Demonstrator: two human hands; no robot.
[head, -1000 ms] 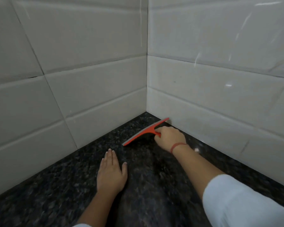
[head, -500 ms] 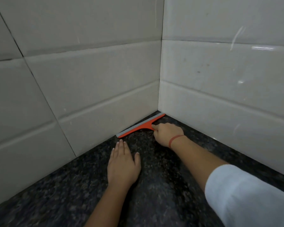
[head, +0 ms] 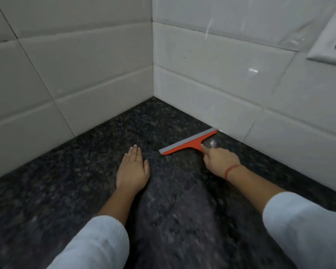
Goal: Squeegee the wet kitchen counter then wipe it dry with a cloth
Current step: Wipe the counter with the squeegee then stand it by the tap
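The right hand [head: 220, 161] is gripping the squeegee [head: 188, 143], blade tip at the right wall [head: 241, 84], and should be pulling nearward with even pressure, while the left hand [head: 133, 169] is lying flat on the counter [head: 76, 181], fingers together.

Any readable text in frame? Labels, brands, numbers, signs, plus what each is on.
None readable.
squeegee: no brand or mark shows on its orange body or grey blade.
wall plate, top right: plain white, dark holes only, no lettering.
tiles and counter: no print.
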